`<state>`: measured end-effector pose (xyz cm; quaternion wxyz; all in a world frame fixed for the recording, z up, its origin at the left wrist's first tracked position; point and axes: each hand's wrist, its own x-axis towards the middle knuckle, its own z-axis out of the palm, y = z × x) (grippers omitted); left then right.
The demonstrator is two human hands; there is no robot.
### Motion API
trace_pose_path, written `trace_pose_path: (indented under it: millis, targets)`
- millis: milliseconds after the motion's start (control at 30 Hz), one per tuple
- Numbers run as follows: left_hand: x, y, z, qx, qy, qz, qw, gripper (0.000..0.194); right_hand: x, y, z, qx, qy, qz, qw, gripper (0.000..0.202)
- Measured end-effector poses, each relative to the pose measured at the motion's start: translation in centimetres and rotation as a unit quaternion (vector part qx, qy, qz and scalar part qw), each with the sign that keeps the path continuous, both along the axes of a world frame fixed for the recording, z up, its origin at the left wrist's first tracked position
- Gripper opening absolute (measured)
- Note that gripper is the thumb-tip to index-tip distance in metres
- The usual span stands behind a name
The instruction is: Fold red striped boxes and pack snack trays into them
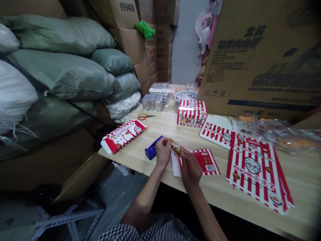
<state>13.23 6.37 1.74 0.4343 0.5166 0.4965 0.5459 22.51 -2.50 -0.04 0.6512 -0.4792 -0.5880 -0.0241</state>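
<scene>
Near the table's front edge, my left hand (164,151) is closed, its fingers pinched at the left end of a small gold shiny packet (175,147). The fingers of my right hand (191,165) close on the packet's other end. A blue tape dispenser (151,151) stands just left of my left hand. Under and beside my right hand lies a flat red-and-white striped carton (207,161). Further back stands a folded-up striped box (192,113). Another striped carton (123,135) lies at the left table edge.
Scissors (143,116) lie behind the dispenser. Clear packs (152,102) and a bowl (187,95) stand at the back. Flat striped sheets (254,170) and bagged orange items (291,139) are at the right, before a large cardboard box (265,57). Sacks (75,75) are piled left. A person's arm shows behind.
</scene>
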Motion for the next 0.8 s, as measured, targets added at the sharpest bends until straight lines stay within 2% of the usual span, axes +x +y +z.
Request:
trace_pose_path:
  millis: [233,400,567,800]
  targets:
    - [0.9,0.8,0.1,0.012,-0.044,0.018,0.999,0.02,0.4,-0.3,0.4,0.004,0.018,-0.01,1.0,0.029]
    - [2.0,0.1,0.0,-0.024,-0.124,-0.029,0.992,0.021,1.0,-0.5,0.4,0.003,0.044,-0.026,0.999,0.027]
    - [2.4,-0.2,-0.2,-0.119,-0.279,-0.051,0.952,0.029,1.1,-0.7,0.2,0.013,0.03,-0.029,0.999,0.028]
    - [1.9,0.5,-0.4,-0.203,-0.394,-0.035,0.896,0.015,0.6,-0.7,0.0,0.014,0.03,-0.015,0.999,0.03]
